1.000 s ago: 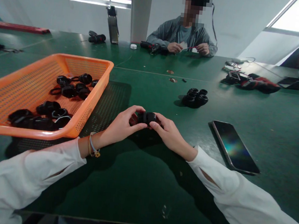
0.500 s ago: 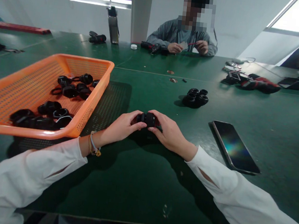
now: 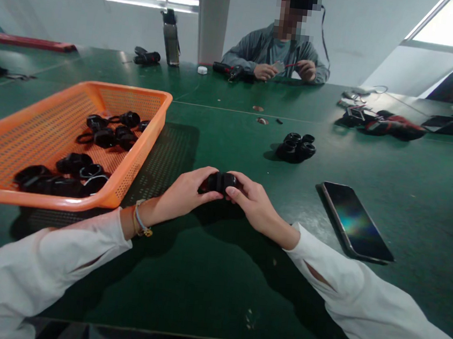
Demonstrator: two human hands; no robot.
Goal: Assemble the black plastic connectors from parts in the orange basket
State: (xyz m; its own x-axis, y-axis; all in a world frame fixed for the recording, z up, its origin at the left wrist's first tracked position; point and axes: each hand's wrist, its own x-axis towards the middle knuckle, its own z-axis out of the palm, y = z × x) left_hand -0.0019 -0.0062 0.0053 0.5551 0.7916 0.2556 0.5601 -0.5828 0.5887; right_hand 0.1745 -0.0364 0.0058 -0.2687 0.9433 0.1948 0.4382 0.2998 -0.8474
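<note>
Between my two hands, just above the green table (image 3: pixel 207 275), is a small black cylindrical fitting (image 3: pixel 222 182). My left hand (image 3: pixel 190 188) grips its left end between thumb and fingers. On the right end, my right hand (image 3: pixel 253 198) is closed with thumb in front and fingers behind. The fingers hide much of the part, so I cannot tell whether it is one piece or two joined. Several similar black parts (image 3: pixel 106 136) lie in the orange basket (image 3: pixel 119 193) to the left. A cluster of black round fittings (image 3: pixel 296 147) stands beyond my right hand.
A phone (image 3: pixel 356 221) lies right of my right hand. Across the table a person (image 3: pixel 277 51) holds small items, near a power tool (image 3: pixel 232 72). A bottle (image 3: pixel 171 38) stands at the back. Red and black tools (image 3: pixel 393 126) lie at the far right.
The right hand has shifted its grip on the black fitting, its thumb now further over the front. The fitting has turned slightly; the basket and cluster stay put.
</note>
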